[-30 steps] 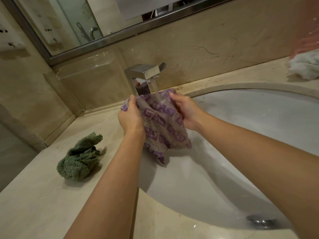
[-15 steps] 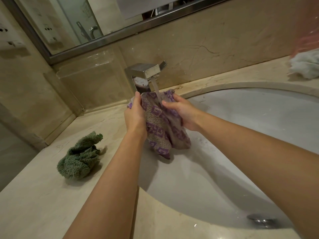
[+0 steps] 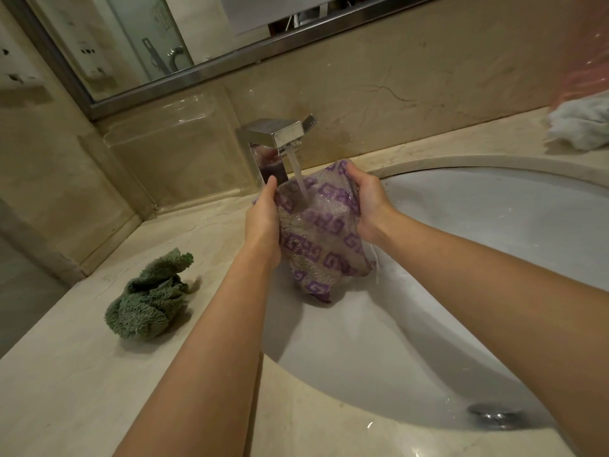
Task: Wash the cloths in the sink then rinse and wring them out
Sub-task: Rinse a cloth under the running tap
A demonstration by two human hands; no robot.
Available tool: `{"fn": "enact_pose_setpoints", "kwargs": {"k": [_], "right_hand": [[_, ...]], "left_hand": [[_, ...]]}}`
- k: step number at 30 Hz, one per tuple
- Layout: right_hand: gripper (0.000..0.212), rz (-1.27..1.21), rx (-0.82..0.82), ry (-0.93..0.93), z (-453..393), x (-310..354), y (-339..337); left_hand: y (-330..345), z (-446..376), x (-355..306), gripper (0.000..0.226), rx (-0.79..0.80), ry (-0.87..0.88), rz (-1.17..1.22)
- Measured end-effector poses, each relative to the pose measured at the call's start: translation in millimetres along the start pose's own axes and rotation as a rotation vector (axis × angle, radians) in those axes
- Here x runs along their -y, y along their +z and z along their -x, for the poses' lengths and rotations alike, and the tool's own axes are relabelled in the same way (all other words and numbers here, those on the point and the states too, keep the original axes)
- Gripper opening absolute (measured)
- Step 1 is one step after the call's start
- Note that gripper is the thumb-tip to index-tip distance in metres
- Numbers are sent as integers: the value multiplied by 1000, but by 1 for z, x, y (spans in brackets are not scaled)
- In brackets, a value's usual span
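Observation:
A grey cloth with purple pattern hangs over the white sink under the running water from the chrome tap. My left hand grips its left edge and my right hand grips its right edge, so the cloth is spread between them and the stream lands on its middle. Water drips from the cloth's lower end. A crumpled green cloth lies on the counter to the left of the sink.
The beige stone counter runs around the sink. A white cloth lies at the back right, under something pink. The drain is at the front right of the basin. A mirror hangs above the backsplash.
My hands have moved apart, spreading the patterned cloth wider under the stream. The green cloth has not moved.

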State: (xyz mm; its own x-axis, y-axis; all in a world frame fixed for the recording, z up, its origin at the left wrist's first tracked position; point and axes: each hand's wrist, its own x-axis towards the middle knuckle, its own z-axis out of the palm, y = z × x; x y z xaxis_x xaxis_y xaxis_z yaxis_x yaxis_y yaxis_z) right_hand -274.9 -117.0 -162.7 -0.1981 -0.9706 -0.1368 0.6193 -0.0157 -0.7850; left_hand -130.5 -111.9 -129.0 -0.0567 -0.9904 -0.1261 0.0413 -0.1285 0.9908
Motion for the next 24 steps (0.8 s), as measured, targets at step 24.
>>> {"fn": "enact_pose_setpoints", "kwargs": {"k": [24], "right_hand": [[125, 376, -60, -113, -8, -6, -7]], "left_hand": [[3, -3, -1, 22, -5, 1, 30]]}}
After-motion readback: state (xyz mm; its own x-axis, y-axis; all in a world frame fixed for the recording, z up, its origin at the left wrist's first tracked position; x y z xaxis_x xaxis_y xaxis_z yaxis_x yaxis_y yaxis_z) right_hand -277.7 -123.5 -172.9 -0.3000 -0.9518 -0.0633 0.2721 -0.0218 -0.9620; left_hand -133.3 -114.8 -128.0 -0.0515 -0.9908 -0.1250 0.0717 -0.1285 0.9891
